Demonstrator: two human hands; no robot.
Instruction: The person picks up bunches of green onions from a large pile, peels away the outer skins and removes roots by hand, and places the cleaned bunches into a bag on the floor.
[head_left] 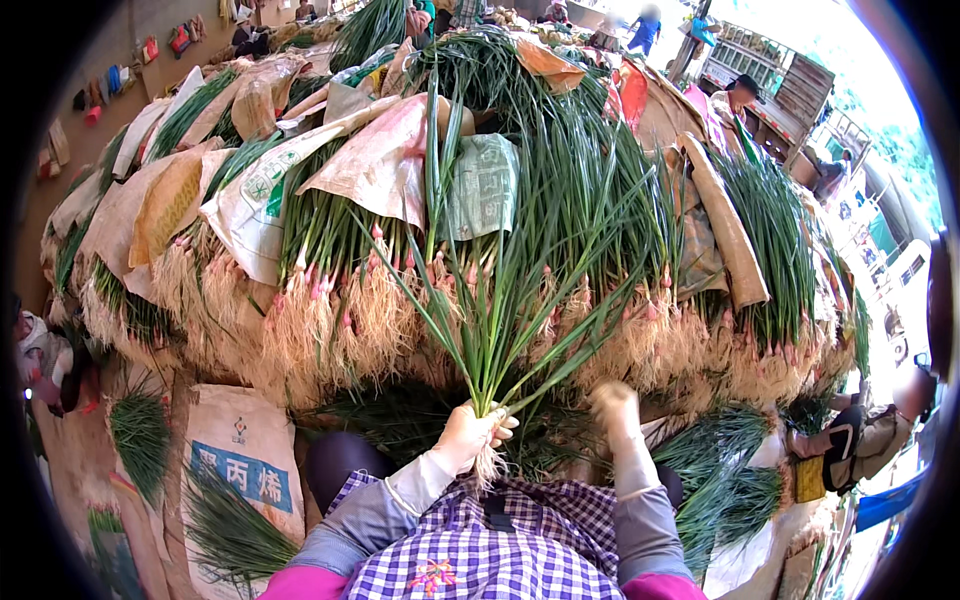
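Note:
My left hand (468, 435), in a pale glove, is closed around the lower stems of a small bunch of green garlic (490, 345). The long leaves fan out upward and away from me. Pale roots (487, 466) hang below the fist, over my lap. My right hand (614, 402) is raised to the right of the bunch, apart from it, close to the roots of the big heap. Motion smears its fingers, so I cannot make out whether it holds anything. In front rises the heap of green garlic (580, 190), with pinkish bulbs and tangled roots facing me.
Woven sacks (375, 165) cover parts of the heap. A printed white sack (240, 410) lies at left, with loose leaves (235, 525) on it. More green garlic (725, 490) lies at right. A person (875, 430) sits far right, another (45, 355) far left. A truck (770, 85) stands behind.

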